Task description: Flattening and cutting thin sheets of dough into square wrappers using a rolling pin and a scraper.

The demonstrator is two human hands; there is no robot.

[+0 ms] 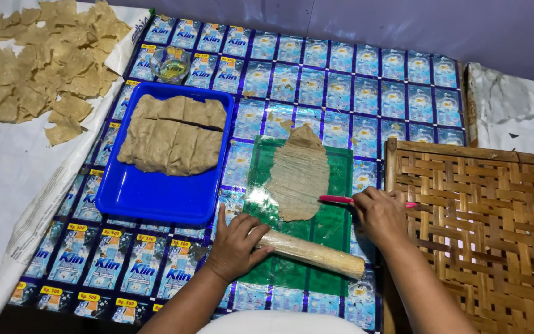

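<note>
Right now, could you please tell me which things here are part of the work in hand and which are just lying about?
In use:
left hand on wooden rolling pin
right hand holding pink-handled tool
flattened dough sheet
green plastic sheet

Lying about:
blue tray of dough slabs
glass bowl
dried pieces
woven bamboo tray

Lit evenly from above, moderately bright in the middle, darker toward the bottom corners. Strong white glare on the green sheet [335,235] just left of the dough [298,179], and a softer sheen across the glossy mat [353,86]. Only faint, short shadows under the hands. Sharp focus nearly everywhere; slight softness and bending at the edges.
</note>
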